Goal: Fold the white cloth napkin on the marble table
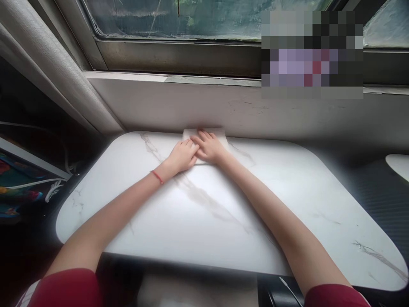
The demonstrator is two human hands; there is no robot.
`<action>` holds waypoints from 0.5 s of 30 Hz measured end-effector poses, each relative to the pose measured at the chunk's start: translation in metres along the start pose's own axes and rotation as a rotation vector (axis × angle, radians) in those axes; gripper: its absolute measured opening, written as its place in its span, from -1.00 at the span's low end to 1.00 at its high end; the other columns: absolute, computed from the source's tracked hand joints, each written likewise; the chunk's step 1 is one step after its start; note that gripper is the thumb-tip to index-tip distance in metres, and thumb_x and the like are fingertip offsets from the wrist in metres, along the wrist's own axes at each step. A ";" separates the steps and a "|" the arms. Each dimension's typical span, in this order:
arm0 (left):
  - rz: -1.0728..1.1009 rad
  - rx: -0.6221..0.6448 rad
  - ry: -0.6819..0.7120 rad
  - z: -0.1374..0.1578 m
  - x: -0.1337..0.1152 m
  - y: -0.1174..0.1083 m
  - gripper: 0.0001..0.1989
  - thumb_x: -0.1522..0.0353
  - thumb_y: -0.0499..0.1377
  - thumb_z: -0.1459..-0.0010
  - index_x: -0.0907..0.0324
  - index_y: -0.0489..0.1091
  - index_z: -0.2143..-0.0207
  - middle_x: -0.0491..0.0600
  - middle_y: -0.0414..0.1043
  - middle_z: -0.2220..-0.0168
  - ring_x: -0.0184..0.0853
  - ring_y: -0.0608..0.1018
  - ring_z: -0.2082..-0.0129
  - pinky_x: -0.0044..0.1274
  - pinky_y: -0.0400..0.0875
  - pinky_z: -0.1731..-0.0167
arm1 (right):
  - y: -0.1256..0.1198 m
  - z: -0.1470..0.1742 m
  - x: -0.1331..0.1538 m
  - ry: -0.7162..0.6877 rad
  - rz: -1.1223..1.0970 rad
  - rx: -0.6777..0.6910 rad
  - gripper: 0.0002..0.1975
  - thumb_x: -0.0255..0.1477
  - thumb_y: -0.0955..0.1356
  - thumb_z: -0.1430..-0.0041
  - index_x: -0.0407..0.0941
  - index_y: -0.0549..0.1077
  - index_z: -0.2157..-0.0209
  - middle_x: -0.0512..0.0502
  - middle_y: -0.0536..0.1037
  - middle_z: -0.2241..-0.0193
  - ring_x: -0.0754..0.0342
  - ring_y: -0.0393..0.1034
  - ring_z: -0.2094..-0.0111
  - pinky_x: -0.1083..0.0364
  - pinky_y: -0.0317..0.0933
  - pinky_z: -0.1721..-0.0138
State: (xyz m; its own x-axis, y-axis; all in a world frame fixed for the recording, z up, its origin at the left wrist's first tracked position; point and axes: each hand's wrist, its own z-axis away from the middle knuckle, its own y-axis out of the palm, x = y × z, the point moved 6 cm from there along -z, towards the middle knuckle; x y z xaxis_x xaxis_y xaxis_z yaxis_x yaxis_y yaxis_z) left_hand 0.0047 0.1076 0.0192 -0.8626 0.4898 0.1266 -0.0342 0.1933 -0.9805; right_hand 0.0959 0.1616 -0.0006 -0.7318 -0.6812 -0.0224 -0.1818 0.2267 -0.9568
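Lying spread and flat, the fingers of the right hand (209,146) rest on a white sheet (220,133) at the far edge of the worktop (191,217); the left hand (182,156) lies against it, fingers bent, and whether they pinch anything I cannot tell. Pushed hard into the wall (172,104), the sheet could crumple or tear. The hands hide its middle; paper or cloth is unclear. Pixelation (311,55) masks part of the window (204,21).

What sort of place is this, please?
Probably an indoor spot beside a window, perhaps in a home, though a vehicle cabin cannot be ruled out. The signs are a metal-framed window, a pale curtain-like drape and a marble-patterned table against the wall.
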 end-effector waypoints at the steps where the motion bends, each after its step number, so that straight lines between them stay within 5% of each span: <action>1: 0.006 -0.004 0.007 0.000 0.001 0.000 -0.66 0.41 -0.03 -0.27 0.27 0.38 -0.03 0.26 0.39 -0.08 -0.06 0.42 -0.08 -0.32 0.28 -0.04 | 0.001 0.000 0.000 0.005 -0.007 0.001 -0.42 -0.26 0.18 -0.33 -0.23 0.25 -0.29 -0.45 0.17 -0.32 -0.24 -0.02 -0.32 -0.08 -0.09 -0.20; 15: -0.036 -0.009 -0.020 0.015 -0.003 -0.005 -0.62 0.41 -0.08 -0.30 0.25 0.35 -0.09 0.21 0.36 -0.13 -0.09 0.39 -0.12 -0.33 0.28 -0.06 | -0.003 0.010 0.012 0.073 -0.045 -0.012 -0.46 -0.32 0.18 -0.36 -0.21 0.27 -0.30 -0.44 0.18 -0.33 -0.18 0.01 -0.35 -0.08 -0.09 -0.25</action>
State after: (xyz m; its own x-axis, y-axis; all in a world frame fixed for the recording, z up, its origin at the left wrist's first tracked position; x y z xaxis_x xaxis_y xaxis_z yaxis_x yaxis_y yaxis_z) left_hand 0.0002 0.0925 0.0217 -0.8708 0.4654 0.1586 -0.0608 0.2182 -0.9740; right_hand 0.0945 0.1457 -0.0007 -0.7684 -0.6386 0.0424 -0.2235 0.2056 -0.9528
